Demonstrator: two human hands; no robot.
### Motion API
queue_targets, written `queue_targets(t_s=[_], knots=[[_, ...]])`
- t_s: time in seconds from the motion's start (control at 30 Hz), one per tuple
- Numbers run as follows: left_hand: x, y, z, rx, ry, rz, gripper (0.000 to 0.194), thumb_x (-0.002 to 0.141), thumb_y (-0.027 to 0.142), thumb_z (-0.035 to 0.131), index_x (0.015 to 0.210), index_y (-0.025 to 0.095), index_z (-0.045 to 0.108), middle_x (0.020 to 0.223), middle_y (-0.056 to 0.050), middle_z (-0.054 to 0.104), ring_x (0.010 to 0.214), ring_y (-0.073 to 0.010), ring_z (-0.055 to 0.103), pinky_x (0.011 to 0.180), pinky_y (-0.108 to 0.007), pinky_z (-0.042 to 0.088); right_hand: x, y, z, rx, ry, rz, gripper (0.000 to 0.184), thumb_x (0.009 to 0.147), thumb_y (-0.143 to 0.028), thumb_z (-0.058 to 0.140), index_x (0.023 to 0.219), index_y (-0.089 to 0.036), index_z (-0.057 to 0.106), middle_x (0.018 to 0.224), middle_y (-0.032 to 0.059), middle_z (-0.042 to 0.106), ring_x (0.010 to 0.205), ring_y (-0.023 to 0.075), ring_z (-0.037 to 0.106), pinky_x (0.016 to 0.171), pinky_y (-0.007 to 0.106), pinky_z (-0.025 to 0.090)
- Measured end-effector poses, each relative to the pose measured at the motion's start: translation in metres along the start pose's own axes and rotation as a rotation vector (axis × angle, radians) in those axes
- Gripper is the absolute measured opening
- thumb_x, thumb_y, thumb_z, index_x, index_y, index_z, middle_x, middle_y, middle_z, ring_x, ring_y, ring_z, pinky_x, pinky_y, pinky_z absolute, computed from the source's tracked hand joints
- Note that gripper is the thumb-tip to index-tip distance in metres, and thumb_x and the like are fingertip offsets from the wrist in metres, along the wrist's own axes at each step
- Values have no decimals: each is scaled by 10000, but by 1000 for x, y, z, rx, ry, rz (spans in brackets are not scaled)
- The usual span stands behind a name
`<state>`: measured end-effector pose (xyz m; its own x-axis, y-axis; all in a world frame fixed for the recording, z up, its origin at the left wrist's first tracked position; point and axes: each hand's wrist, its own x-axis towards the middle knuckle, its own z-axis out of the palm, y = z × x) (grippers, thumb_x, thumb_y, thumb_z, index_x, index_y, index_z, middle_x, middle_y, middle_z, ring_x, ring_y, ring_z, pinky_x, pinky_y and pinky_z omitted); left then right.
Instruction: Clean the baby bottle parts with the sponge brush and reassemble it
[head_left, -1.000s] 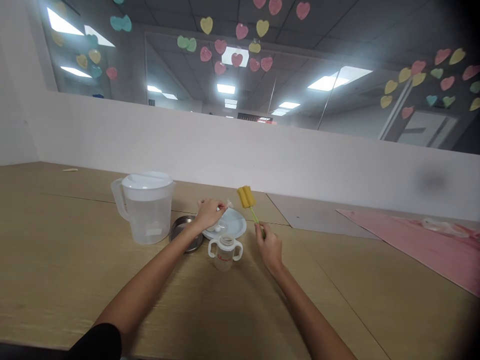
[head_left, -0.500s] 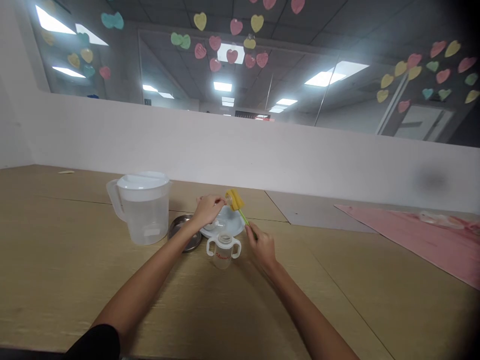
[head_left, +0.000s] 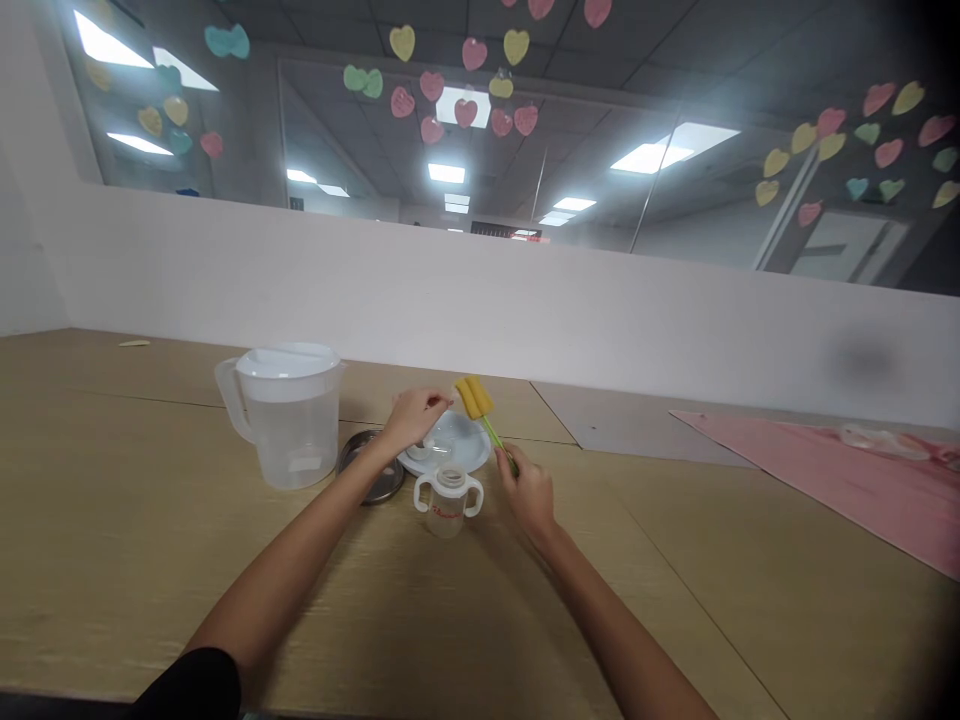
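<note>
My right hand [head_left: 527, 490] is closed round the green handle of a yellow sponge bottle brush [head_left: 475, 397], its head tilted up and to the left. Just left of the sponge, my left hand [head_left: 417, 415] pinches a small clear piece, mostly hidden by the fingers; its kind does not show. Below both hands lies a pale blue-white bowl [head_left: 480, 452] with clear and white parts in it. In front of the bowl a clear baby bottle [head_left: 448, 512] stands upright without a cap, with a white two-handled collar.
A lidded clear plastic pitcher [head_left: 295, 425] stands on the left of the wooden table [head_left: 360, 610]. Between it and the bowl is a round metal dish [head_left: 384, 488], partly behind my left forearm. A pink sheet [head_left: 847, 480] lies at the far right, against the white wall [head_left: 510, 300].
The sponge head has moved slightly right, away from the small clear piece, which it touched or overlapped before. My left hand has barely moved.
</note>
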<state>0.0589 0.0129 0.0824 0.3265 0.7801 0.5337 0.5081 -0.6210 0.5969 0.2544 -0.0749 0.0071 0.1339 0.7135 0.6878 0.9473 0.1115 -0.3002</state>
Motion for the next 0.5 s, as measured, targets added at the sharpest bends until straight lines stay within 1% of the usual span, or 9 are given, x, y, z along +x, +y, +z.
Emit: queue_targets(t_s=[0.07, 0.13, 0.2, 0.3, 0.4, 0.5], knots=[[1, -1, 0, -57, 58, 29, 280, 799, 370, 511, 887, 180, 696, 924, -36, 701, 842, -185, 605, 759, -278, 419, 1, 0, 0, 15, -3, 36, 477, 922, -451, 290, 1034, -177, 665, 786, 81, 707, 621, 170, 631, 533, 220, 357], [1, -2, 0, -90, 115, 51, 245, 775, 358, 564, 882, 184, 698, 936, -39, 698, 862, -188, 601, 780, -284, 423, 1, -2, 0, 48, -25, 51, 461, 914, -455, 311, 1025, -186, 669, 788, 70, 709, 621, 172, 635, 538, 223, 375], [2, -2, 1, -96, 169, 59, 198, 745, 331, 613, 847, 188, 703, 900, -37, 696, 846, -185, 593, 783, -291, 425, 0, -4, 0, 121, -54, 28, 440, 908, -454, 336, 1013, -192, 674, 835, 59, 712, 652, 173, 647, 568, 225, 407], [2, -3, 3, -103, 243, 64, 150, 702, 303, 667, 793, 189, 705, 838, -28, 678, 804, -170, 577, 769, -290, 427, -2, -6, 1, 217, -77, -52, 408, 905, -433, 363, 1004, -198, 681, 933, 52, 707, 748, 177, 665, 633, 223, 443], [3, -5, 3, -120, 300, 59, 152, 665, 298, 701, 774, 192, 703, 786, -17, 642, 770, -155, 556, 747, -283, 428, -3, -5, 1, 164, -62, -112, 401, 908, -426, 368, 1024, -205, 682, 942, 58, 707, 745, 178, 669, 624, 221, 442], [4, -5, 2, -132, 335, 46, 159, 635, 300, 721, 754, 196, 700, 755, -8, 609, 751, -148, 537, 725, -274, 426, -2, -2, 1, 47, -42, -197, 402, 916, -415, 364, 1004, -201, 693, 829, 60, 720, 635, 153, 653, 559, 205, 397]])
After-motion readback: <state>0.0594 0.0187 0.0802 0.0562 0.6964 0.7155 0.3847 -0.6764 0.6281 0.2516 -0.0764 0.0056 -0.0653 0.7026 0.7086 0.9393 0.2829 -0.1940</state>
